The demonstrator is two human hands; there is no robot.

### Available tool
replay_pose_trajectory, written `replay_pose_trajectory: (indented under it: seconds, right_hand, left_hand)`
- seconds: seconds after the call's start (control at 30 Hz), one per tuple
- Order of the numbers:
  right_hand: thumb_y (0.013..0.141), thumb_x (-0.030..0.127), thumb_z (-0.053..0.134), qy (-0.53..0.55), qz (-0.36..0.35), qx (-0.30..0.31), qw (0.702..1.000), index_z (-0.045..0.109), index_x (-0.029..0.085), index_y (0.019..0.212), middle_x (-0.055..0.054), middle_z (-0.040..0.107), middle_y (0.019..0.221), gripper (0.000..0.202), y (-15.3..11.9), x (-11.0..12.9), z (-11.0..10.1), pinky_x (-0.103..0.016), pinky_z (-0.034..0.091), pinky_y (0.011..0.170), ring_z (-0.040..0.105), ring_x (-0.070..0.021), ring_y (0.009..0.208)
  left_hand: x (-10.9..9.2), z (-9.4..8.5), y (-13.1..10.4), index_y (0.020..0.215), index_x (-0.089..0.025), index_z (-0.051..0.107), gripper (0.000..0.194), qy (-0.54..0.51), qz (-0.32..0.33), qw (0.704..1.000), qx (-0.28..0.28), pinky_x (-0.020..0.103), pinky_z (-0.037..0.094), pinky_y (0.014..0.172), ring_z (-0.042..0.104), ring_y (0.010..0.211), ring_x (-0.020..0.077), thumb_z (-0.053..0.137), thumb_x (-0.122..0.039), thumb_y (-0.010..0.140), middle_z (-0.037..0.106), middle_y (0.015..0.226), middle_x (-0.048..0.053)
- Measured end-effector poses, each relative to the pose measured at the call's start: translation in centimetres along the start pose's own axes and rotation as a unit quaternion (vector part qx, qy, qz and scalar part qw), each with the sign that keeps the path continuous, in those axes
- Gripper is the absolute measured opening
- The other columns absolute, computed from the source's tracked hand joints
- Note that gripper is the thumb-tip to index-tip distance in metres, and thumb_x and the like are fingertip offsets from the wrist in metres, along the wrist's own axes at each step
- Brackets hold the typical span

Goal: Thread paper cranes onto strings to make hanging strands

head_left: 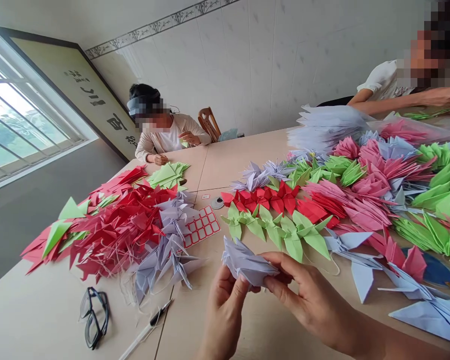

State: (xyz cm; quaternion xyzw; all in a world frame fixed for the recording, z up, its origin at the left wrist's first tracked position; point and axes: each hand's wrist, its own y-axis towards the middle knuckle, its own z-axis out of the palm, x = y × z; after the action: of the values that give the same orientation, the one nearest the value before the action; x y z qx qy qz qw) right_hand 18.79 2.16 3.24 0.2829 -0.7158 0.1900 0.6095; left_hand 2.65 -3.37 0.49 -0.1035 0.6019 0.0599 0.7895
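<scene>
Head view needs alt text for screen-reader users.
A person's left hand and right hand hold folded pale-lavender paper over a table. Folded red papers are heaped to the left, with black-framed glasses nearby; green, pink, red and lavender folded pieces crowd the right. Two other people sit farther back.

Lavender folded paper — seemingly several layers — held aloft, tilted.

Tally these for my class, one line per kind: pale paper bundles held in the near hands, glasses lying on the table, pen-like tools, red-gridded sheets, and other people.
Held pale paper bundle: 1
Glasses: 1 pair
Pen-like tool: 1
Red-gridded sheet: 1
Other people: 2
Total: 6
</scene>
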Motion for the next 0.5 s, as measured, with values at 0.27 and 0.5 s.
replay_pose_trajectory:
  seconds: [0.27,0.5]
  right_hand:
    - [0.096,0.038,0.051,-0.060,0.038,-0.053,0.996,0.058,0.021,0.124,-0.005,0.071,0.095,0.033,0.5,-1.0,0.0,-0.031,0.051,0.070,0.064,-0.0193,0.080]
    - [0.097,0.031,0.050,-0.044,0.036,-0.022,0.998,0.060,0.020,0.119,-0.008,0.068,0.107,0.026,0.5,-0.8,0.2,-0.030,0.052,0.074,0.065,-0.0187,0.088]
  left_hand:
    - [-0.4,0.2,-0.2,0.102,-0.020,0.073,0.037,0.069,0.045,0.997,-0.004,0.032,0.053,0.079,0.067,0.089,0.0242,0.066,-0.051,0.083,0.073,0.089,0.008]
    - [1.4,-0.4,-0.4,0.110,-0.024,0.067,0.038,0.073,0.060,0.995,0.013,0.034,0.051,0.088,0.066,0.098,0.0246,0.078,-0.039,0.076,0.073,0.105,0.007]
